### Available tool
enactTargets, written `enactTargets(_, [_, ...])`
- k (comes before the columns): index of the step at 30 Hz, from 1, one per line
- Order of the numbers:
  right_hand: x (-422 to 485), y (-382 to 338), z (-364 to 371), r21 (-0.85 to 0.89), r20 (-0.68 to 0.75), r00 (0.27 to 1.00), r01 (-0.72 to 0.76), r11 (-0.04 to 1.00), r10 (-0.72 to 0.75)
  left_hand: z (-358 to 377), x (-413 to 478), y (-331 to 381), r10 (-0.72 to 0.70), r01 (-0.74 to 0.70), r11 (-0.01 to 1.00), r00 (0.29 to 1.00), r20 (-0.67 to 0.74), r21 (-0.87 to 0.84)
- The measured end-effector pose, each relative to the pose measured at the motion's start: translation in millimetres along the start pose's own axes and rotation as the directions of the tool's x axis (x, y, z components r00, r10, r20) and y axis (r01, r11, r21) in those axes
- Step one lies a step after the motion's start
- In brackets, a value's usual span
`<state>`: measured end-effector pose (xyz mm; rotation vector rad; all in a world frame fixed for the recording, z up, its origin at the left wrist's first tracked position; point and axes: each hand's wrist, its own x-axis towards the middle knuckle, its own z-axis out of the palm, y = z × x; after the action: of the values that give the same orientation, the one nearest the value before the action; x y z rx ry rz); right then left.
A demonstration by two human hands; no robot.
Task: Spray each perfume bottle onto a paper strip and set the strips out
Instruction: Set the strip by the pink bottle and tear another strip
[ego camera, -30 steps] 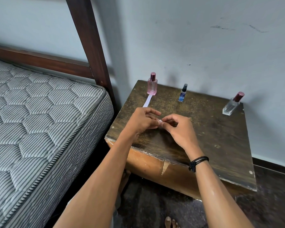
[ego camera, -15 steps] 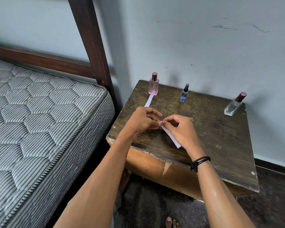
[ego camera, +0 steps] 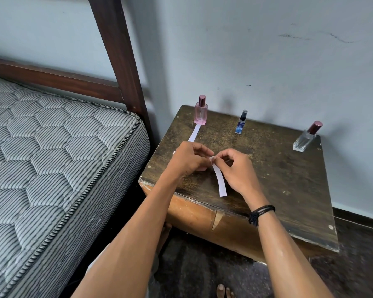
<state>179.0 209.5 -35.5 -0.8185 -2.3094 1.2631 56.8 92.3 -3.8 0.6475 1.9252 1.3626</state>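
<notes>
Three perfume bottles stand along the back of a worn wooden table (ego camera: 289,183): a pink one (ego camera: 200,114) at the left, a small blue one (ego camera: 241,123) in the middle, a clear one with a dark red cap (ego camera: 306,138) at the right. A white paper strip (ego camera: 193,133) lies flat in front of the pink bottle. My left hand (ego camera: 190,159) and my right hand (ego camera: 237,171) meet over the table's front, both pinching the top end of a second white strip (ego camera: 220,182), which curves down towards me.
A bed with a grey striped mattress (ego camera: 52,160) and a dark wooden post (ego camera: 121,61) stands close on the left. A pale wall (ego camera: 267,50) runs right behind the table. Dark floor (ego camera: 357,265) lies below, with toes (ego camera: 224,292) at the bottom edge.
The strip between my fingertips has come out from being bunched and now hangs long and curved below my hands. Both hands stayed at the same place.
</notes>
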Motion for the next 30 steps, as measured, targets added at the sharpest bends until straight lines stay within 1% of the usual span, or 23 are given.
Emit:
enactTargets(5, [0.9,0.8,0.3,-0.017,0.001,1.000,0.004,1.000,-0.004,0.6,-0.5,-0.5,-0.012,0.012,1.000,1.000,-0.025,0.002])
enactTargets(18, [0.2,-0.7,-4.0,-0.007,-0.012,1.000,0.014,1.000,-0.014,0.3,-1.1,0.1,-0.020,0.019,0.999,0.999,-0.029,-0.029])
enactTargets(22, [-0.1,-0.9,-5.3,-0.007,-0.016,1.000,0.013,1.000,-0.013,-0.1,-1.9,1.1,-0.037,0.038,0.995,0.999,0.014,-0.097])
enactTargets(30, [-2.7,-2.4,-4.4,-0.013,-0.041,0.998,0.043,0.999,-0.043,-3.3,-2.6,4.4,-0.146,0.160,0.955,0.986,0.075,-0.249])
